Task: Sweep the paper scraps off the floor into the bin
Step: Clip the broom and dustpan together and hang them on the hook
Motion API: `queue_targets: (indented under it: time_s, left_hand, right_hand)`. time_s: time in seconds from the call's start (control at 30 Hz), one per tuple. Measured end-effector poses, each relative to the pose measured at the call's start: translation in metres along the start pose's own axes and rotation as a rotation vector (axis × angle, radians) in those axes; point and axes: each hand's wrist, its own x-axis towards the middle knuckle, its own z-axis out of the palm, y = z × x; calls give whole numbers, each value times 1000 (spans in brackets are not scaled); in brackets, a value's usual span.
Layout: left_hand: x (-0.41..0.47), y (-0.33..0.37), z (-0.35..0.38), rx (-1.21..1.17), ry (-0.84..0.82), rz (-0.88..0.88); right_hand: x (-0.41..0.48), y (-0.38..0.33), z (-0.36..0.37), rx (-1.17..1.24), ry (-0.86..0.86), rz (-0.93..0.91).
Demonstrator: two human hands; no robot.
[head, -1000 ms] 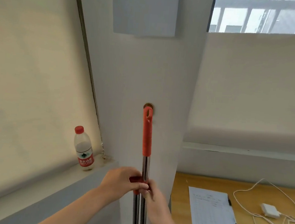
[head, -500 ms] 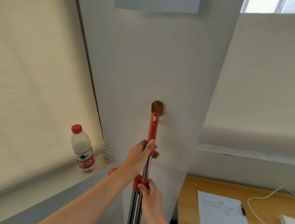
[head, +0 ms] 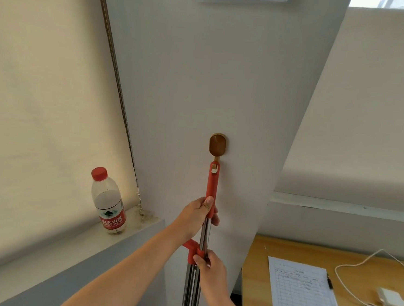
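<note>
The right hand (head: 208, 270) pinches the red clip (head: 192, 250) that joins two steel poles (head: 191, 297). Just above it, the left hand (head: 194, 216) wraps the broom's red grip (head: 212, 185), thumb flat along it; a second ago this hand was down at the clip. Above that hand, the grip's loop sits at the one wall hook (head: 218, 144). Left of it, one bottle (head: 109, 201) stands on the sill (head: 68, 246).

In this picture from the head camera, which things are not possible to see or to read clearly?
Head view only.
1. Lower ends of the steel poles: cut off by the bottom edge, so the tool's head is unseen.
2. Floor, paper scraps and bin: outside the frame.
3. Print on the sheet: too small to read.
4. White cable: its far end runs off the right edge.
</note>
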Motion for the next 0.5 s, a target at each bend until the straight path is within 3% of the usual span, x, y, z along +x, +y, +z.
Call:
queue_targets:
  time_s: [0.37,0.5]
  left_hand:
    - [-1,-6,13,38,67,-61]
    - [-1,2,14,191,151,-86]
  right_hand:
    - [25,4,-12,-162,-102,-12]
    - [36,-12,-31,-299,-219,-35]
